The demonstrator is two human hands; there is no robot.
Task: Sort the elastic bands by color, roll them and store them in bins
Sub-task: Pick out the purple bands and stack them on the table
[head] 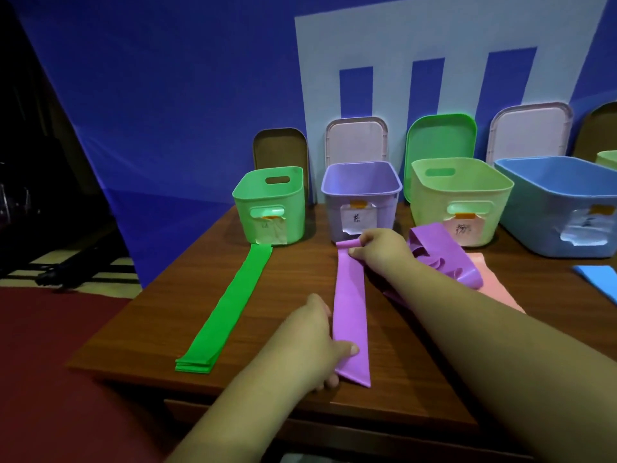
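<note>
Purple band (350, 312): lies flat in a long strip down the middle of the frame, running from just in front of the purple bin (337, 212) towards the near edge of the table (293, 289). Its far end is curled into a small first roll.
Right hand (380, 248): at centre frame, on the far end of the purple band. Thumb and fingertips pinch the small roll, the other fingers curled in.
Left hand (317, 339): lower centre, at the near end of the same band. The thumb presses on top of the strip and a finger shows under its left edge, so it pinches the band there.
Green bands (227, 309): a flat stack of long strips, left of centre, its far end touching the front of the green bin (293, 215).
Purple heap (444, 259): loose, crumpled purple bands just right of the right hand, lying partly on a pink band (494, 289).
Blue band (601, 279): a corner shows at the right edge of the frame.
Bins: four open ones stand in a row across the far side of the table; after the green and purple come a light green bin (430, 208) and a blue bin (534, 222). Each carries a taped paper label on its front.
Lids (356, 138): stand upright behind the bins, leaning on the blue backdrop.
</note>
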